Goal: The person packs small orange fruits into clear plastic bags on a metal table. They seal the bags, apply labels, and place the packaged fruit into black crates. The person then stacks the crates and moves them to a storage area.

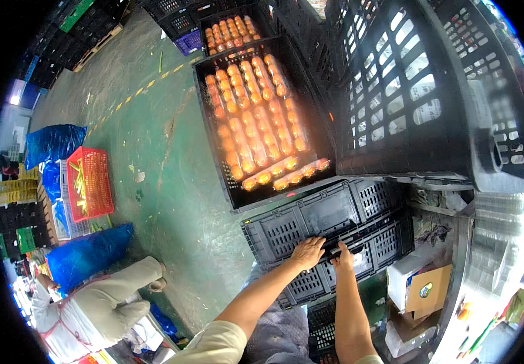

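Note:
In front of me is a black plastic folding crate [330, 214] with slotted panels; its walls look folded flat. My left hand [308, 252] lies palm down on the dark edge between two panels, and its fingertips are partly hidden. Just to its right, my right hand [344, 258] has its fingers hooked over the edge of the lower slotted panel [369, 257], beside the handle opening. Beyond my hands stands an open black crate [216, 182] holding rows of round orange-red produce in clear packs [257, 123].
A tall black slotted crate [398, 150] rises at the right, over a metal-framed rack [464, 245] with a cardboard box [430, 289]. At lower left a person [102, 309] bends near blue bags [89, 255] and a red basket [91, 182]. Green floor [175, 218] lies between.

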`<move>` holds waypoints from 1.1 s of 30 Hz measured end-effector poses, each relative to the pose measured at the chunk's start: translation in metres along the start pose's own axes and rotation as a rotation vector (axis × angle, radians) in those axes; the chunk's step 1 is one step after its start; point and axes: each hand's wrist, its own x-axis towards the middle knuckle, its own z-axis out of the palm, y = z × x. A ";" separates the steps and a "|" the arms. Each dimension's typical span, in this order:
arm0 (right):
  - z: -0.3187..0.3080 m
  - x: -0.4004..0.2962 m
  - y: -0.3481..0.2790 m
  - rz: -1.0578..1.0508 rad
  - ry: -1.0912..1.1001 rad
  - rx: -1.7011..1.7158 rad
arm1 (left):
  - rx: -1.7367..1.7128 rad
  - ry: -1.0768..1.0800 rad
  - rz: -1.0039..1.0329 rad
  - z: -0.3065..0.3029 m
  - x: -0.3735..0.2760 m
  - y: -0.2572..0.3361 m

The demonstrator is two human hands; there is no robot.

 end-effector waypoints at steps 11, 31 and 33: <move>-0.084 -0.103 -0.007 -0.204 -0.094 0.383 | 0.320 -0.013 -0.019 0.014 0.049 0.023; -0.189 -0.105 0.032 -1.032 0.345 -0.153 | 0.342 0.564 0.160 -0.172 0.006 0.012; -0.180 -0.137 0.001 -1.068 0.599 -0.811 | 0.308 0.669 0.278 -0.168 0.000 0.011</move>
